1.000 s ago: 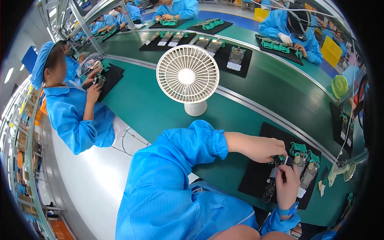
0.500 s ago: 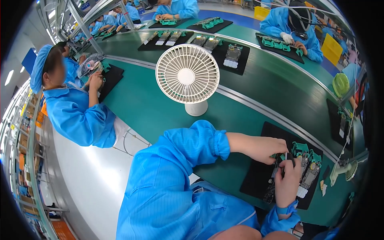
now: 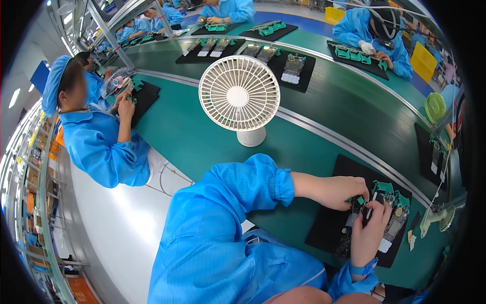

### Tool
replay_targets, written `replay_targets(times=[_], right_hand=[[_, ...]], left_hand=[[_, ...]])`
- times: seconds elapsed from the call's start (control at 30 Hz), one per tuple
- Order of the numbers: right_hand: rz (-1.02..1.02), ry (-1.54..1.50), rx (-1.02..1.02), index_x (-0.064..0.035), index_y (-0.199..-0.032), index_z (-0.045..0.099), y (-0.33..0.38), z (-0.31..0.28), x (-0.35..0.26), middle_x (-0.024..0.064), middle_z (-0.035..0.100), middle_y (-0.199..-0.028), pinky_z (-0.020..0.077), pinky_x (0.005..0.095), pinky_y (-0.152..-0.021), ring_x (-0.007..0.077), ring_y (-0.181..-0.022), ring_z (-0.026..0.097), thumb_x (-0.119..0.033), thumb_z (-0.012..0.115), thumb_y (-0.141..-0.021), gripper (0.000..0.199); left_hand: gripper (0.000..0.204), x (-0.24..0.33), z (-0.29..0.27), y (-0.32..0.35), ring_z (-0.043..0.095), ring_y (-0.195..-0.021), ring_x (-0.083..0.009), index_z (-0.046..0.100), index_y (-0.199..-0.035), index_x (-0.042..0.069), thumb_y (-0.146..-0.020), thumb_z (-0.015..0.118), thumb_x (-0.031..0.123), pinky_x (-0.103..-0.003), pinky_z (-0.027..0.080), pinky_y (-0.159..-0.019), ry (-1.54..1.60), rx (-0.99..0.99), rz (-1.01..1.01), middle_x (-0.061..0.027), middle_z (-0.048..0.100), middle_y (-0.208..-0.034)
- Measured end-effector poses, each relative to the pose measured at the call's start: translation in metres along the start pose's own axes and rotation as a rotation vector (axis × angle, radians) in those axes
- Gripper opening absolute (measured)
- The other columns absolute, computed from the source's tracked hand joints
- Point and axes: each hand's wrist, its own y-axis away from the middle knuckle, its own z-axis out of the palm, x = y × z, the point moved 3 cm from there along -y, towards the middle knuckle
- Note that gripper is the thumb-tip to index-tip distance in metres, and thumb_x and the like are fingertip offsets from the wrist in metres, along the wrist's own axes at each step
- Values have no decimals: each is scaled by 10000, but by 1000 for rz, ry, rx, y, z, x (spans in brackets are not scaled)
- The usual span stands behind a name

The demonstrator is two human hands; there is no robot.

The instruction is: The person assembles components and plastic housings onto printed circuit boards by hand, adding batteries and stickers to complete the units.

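On the black mat (image 3: 324, 228) at the right lies a dark circuit board (image 3: 345, 238), under and beside my hands. My left hand (image 3: 341, 191) reaches in from the left, its fingers bent down at the board's upper end by a small green piece (image 3: 358, 200). What its fingertips grip is hidden. My right hand (image 3: 368, 235) is closed on a slim dark tool (image 3: 371, 202), which stands steeply beside the left fingertips. Its lower tip is too small to make out. Just to the right lie more circuit boards (image 3: 396, 219) with green holders (image 3: 383, 187) at their upper ends.
A white fan (image 3: 239, 96) stands on the green table (image 3: 174, 114) left of the mat. A metal rail (image 3: 324, 126) runs behind, with boards on black mats beyond. A small clip fan (image 3: 439, 217) and paper scraps (image 3: 411, 240) sit at far right. A co-worker (image 3: 101, 137) works at left.
My right hand has shifted slightly right and its fingers have opened out somewhat around the tool, which now leans differently. My left hand stays at the board. The whole view has shifted slightly.
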Motion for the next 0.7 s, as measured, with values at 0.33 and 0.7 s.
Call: replay_targets(times=[0.33, 0.7], right_hand=[[-59, 168, 15, -17, -993, 489, -14, 11, 0, 202, 474, -1064, 412, 485, -853, 415, -1018, 488, 2, 645, -716, 319], [0, 58, 57, -20, -918, 487, -9, 11, 7, 182, 485, -978, 418, 470, -806, 402, -958, 512, -6, 631, -753, 220]], left_hand=[[359, 2, 10, 1, 525, -1008, -345, 578, -1091, 53, -741, 657, 60, -416, 452, -857, -64, 113, -21, -137, 539, -1052], [369, 7, 14, -1, 492, -954, -311, 570, -1055, 65, -734, 728, 151, -408, 452, -802, -179, 177, -6, -97, 546, -1016]])
